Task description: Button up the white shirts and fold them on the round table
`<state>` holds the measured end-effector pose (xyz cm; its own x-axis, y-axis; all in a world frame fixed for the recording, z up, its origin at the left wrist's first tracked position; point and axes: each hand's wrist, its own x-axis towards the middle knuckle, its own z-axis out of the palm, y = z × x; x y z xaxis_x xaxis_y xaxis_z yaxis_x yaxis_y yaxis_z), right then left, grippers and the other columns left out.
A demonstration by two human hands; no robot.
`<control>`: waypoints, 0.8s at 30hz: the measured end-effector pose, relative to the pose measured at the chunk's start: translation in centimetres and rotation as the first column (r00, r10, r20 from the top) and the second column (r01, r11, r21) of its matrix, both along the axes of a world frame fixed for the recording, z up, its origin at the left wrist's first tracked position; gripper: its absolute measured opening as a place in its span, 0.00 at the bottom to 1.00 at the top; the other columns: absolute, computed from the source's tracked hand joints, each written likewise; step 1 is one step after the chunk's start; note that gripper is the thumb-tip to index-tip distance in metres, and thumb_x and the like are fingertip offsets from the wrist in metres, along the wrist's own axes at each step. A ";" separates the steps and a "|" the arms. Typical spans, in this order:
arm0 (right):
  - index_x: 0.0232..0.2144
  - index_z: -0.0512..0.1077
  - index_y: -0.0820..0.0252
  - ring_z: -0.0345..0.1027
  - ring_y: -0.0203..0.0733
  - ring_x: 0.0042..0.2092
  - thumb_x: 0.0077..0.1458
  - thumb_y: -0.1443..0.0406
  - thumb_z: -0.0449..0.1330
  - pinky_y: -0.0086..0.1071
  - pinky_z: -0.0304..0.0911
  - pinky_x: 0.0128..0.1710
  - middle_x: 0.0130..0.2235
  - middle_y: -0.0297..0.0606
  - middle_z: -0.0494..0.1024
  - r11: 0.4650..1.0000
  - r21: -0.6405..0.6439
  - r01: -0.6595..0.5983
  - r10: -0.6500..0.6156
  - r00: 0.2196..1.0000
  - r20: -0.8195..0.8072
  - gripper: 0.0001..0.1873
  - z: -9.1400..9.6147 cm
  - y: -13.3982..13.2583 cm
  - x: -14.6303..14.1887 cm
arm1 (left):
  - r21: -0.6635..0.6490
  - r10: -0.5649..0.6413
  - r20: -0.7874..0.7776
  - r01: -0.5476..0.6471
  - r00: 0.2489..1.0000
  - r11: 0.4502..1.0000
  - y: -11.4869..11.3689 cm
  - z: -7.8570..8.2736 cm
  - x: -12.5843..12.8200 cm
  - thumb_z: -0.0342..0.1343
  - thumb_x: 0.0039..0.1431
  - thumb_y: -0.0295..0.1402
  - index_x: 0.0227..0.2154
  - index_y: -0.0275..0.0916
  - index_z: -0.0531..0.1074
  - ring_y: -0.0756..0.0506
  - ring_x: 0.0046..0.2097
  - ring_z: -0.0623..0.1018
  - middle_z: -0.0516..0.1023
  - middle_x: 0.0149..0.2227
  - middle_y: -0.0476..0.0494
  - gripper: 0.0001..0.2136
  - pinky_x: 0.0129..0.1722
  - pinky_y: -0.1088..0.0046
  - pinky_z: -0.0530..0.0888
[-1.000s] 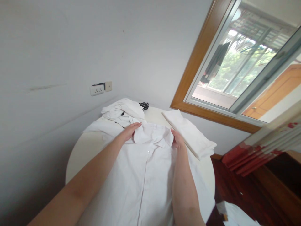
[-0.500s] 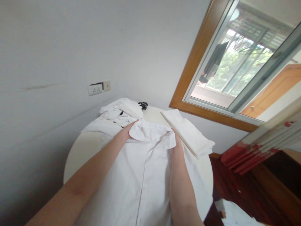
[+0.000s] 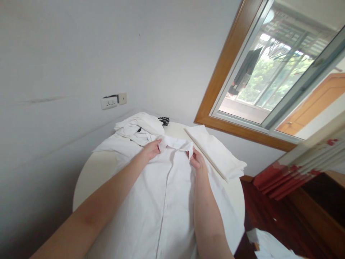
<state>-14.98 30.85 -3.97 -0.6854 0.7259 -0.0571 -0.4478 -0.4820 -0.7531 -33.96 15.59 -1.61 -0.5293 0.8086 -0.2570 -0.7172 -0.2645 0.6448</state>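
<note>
A white button-up shirt [image 3: 161, 201] lies front-up on a round white table [image 3: 91, 172], its collar [image 3: 175, 144] at the far end. My left hand [image 3: 151, 149] pinches the left side of the collar with closed fingers. My right hand [image 3: 198, 162] grips the right collar tip, fingers closed on the cloth. Both forearms reach across the shirt's body.
A heap of crumpled white clothes [image 3: 138, 129] with a dark striped piece [image 3: 164, 120] sits at the table's far edge. A stack of folded white garments [image 3: 215, 153] lies at the right. A wall socket [image 3: 109, 102] and a wood-framed window [image 3: 269, 72] are behind. Dark wooden floor lies to the right.
The collar, lifted and spread half a second ago, is now folded down flatter. Both hands moved slightly inward along the collar, still holding it.
</note>
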 end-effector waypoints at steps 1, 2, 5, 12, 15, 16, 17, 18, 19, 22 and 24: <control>0.31 0.70 0.60 0.74 0.31 0.34 0.54 0.73 0.53 0.26 0.69 0.43 0.29 0.32 0.79 0.999 -0.048 0.008 -0.009 0.999 -0.033 0.07 0.0 -0.1 -0.1 | -0.002 0.014 -0.007 -0.014 1.000 1.000 0.0 0.0 0.1 0.52 0.57 0.24 0.39 0.32 0.70 0.49 0.30 0.78 0.78 0.29 0.43 0.07 0.33 0.74 0.77; 0.32 0.70 0.61 0.74 0.32 0.35 0.54 0.73 0.53 0.28 0.69 0.44 0.31 0.33 0.79 0.996 -0.090 0.011 -0.016 0.998 -0.058 0.07 -0.1 -0.1 -0.2 | -0.005 0.029 -0.014 -0.029 0.999 1.000 0.1 0.0 0.2 0.52 0.57 0.23 0.39 0.33 0.70 0.49 0.31 0.78 0.78 0.30 0.43 0.07 0.34 0.73 0.77; 0.33 0.70 0.61 0.74 0.36 0.38 0.53 0.73 0.55 0.34 0.70 0.46 0.33 0.34 0.79 0.992 -0.122 0.019 -0.027 0.997 -0.069 0.06 -0.4 -0.4 -0.5 | -0.011 0.061 -0.045 -0.062 0.997 0.998 0.4 -0.3 0.5 0.50 0.57 0.21 0.38 0.33 0.69 0.49 0.33 0.78 0.78 0.31 0.42 0.07 0.38 0.71 0.77; 0.29 0.67 0.59 0.73 0.34 0.32 0.51 0.73 0.57 0.31 0.72 0.37 0.29 0.31 0.77 0.990 -0.029 0.136 -0.134 0.989 0.055 0.05 -2.0 -0.7 -2.0 | -0.029 0.068 -0.130 -0.072 0.989 0.997 0.8 -1.2 1.5 0.49 0.56 0.19 0.35 0.34 0.69 0.48 0.35 0.78 0.77 0.32 0.41 0.07 0.41 0.67 0.76; 0.27 0.66 0.59 0.72 0.32 0.30 0.49 0.73 0.58 0.25 0.70 0.34 0.26 0.30 0.76 0.985 0.035 0.167 -0.169 0.982 0.080 0.06 -2.6 -0.7 -2.6 | -0.055 0.043 -0.159 -0.053 0.986 0.997 0.7 -1.5 1.8 0.47 0.56 0.18 0.34 0.34 0.68 0.48 0.36 0.78 0.77 0.32 0.41 0.08 0.43 0.67 0.76; 0.27 0.66 0.59 0.72 0.32 0.30 0.48 0.73 0.58 0.25 0.70 0.34 0.26 0.30 0.76 0.985 0.044 0.167 -0.170 0.982 0.080 0.06 -2.7 -0.7 -2.7 | -0.055 0.033 -0.168 -0.043 0.985 0.998 0.7 -1.6 1.8 0.47 0.56 0.18 0.34 0.34 0.67 0.48 0.36 0.78 0.77 0.32 0.41 0.08 0.43 0.67 0.75; 0.27 0.66 0.59 0.71 0.32 0.29 0.47 0.73 0.58 0.24 0.70 0.33 0.26 0.30 0.76 0.984 0.055 0.167 -0.171 0.982 0.084 0.06 -2.8 -0.7 -2.8 | -0.047 0.021 -0.177 -0.030 0.984 0.998 0.6 -1.7 1.9 0.48 0.56 0.18 0.33 0.34 0.67 0.48 0.36 0.78 0.77 0.32 0.41 0.07 0.43 0.67 0.75; 0.27 0.66 0.59 0.71 0.32 0.29 0.47 0.73 0.58 0.24 0.69 0.33 0.27 0.31 0.76 0.984 0.068 0.166 -0.172 0.981 0.088 0.06 -2.9 -0.8 -2.9 | -0.032 0.008 -0.189 -0.014 0.982 0.999 0.6 -1.8 1.9 0.48 0.57 0.19 0.32 0.34 0.67 0.48 0.36 0.78 0.76 0.32 0.41 0.06 0.43 0.68 0.75; 0.27 0.66 0.59 0.71 0.32 0.29 0.46 0.73 0.58 0.25 0.69 0.32 0.27 0.31 0.76 0.983 0.081 0.166 -0.173 0.980 0.093 0.06 -3.0 -0.8 -3.0 | -0.016 -0.006 -0.205 0.003 0.979 1.000 0.6 -1.9 2.0 0.48 0.57 0.20 0.32 0.34 0.67 0.49 0.36 0.78 0.76 0.32 0.41 0.05 0.43 0.68 0.75; 0.29 0.66 0.59 0.71 0.33 0.30 0.45 0.73 0.58 0.26 0.69 0.34 0.28 0.32 0.76 0.976 0.131 0.172 -0.187 0.976 0.108 0.07 -3.1 -0.9 -3.1 | 0.013 -0.016 -0.282 0.021 0.959 1.000 0.7 -2.4 2.0 0.49 0.57 0.23 0.32 0.34 0.67 0.49 0.36 0.77 0.76 0.32 0.42 0.03 0.42 0.70 0.74; 0.30 0.66 0.58 0.71 0.33 0.31 0.44 0.72 0.58 0.28 0.69 0.36 0.29 0.32 0.76 0.968 0.169 0.187 -0.207 0.972 0.114 0.08 -3.2 -0.8 -3.1 | 0.006 -0.013 -0.363 0.016 0.932 1.000 0.9 -2.8 1.8 0.50 0.57 0.25 0.32 0.35 0.68 0.50 0.36 0.76 0.76 0.32 0.43 0.03 0.42 0.71 0.73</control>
<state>-18.09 30.09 -7.19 -0.5221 0.8528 -0.0116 -0.4158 -0.2663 -0.8696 -32.14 16.44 -4.43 -0.5732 0.8184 -0.0419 -0.4381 -0.2628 0.8597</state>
